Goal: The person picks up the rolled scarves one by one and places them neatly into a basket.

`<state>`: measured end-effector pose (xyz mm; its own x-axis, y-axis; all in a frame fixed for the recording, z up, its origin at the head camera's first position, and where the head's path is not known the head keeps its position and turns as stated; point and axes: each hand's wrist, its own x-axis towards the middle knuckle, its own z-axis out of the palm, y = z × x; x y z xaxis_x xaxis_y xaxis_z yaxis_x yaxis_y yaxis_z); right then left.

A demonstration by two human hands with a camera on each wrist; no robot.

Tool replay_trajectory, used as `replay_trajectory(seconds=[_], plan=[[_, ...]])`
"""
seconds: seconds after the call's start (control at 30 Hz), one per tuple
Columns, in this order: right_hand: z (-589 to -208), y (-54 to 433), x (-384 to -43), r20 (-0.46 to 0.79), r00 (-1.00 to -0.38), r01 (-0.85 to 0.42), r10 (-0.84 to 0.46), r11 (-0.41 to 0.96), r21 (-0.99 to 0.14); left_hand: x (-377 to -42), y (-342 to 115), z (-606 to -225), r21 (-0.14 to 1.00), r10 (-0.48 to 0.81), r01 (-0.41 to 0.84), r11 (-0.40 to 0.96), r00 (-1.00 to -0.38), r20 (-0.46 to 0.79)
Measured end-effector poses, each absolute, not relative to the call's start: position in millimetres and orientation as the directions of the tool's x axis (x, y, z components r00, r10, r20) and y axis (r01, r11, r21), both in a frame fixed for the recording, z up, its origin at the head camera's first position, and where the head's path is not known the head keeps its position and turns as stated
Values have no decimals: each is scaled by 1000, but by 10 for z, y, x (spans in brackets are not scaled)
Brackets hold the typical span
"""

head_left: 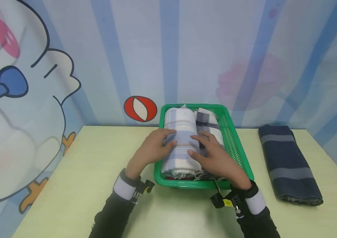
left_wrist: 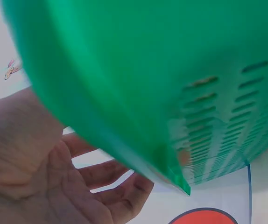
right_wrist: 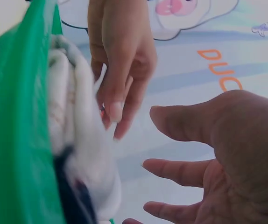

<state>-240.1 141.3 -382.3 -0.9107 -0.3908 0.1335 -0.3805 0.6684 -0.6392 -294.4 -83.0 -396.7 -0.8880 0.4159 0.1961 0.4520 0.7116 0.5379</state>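
In the head view a rolled white towel (head_left: 181, 162) with pale blue stripes lies in a green plastic basket (head_left: 183, 183). Beside it, on the right, is a white cloth (head_left: 209, 120) with dark checks, partly covered by my right hand (head_left: 217, 160). That hand hovers over the two cloths, fingers spread and gripping nothing. My left hand (head_left: 153, 147) is at the striped towel's left side, its loosely bent fingers overlapping the towel's edge. In the right wrist view the towel's side (right_wrist: 94, 140) rises above the basket wall (right_wrist: 17, 130), apart from the right hand's fingers.
A folded dark navy towel (head_left: 287, 162) with grey bands lies on the table to the right of the basket. The pale yellow table (head_left: 112, 145) meets a wall covering (head_left: 144, 49) with blue stripes and cartoon prints just behind the basket.
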Motion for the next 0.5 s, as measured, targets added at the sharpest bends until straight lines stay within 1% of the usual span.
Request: replay_trajectory(seconds=[0.23, 0.5], plan=[[-3816, 1481, -2415, 120, -911, -356, -394, 609, -709, -2919, -803, -3964, 580, 412, 477, 660, -876, 251], [-3796, 1518, -2416, 142, -915, -356, -377, 590, -725, -2851, -763, -3912, 612, 403, 493, 618, -867, 292]])
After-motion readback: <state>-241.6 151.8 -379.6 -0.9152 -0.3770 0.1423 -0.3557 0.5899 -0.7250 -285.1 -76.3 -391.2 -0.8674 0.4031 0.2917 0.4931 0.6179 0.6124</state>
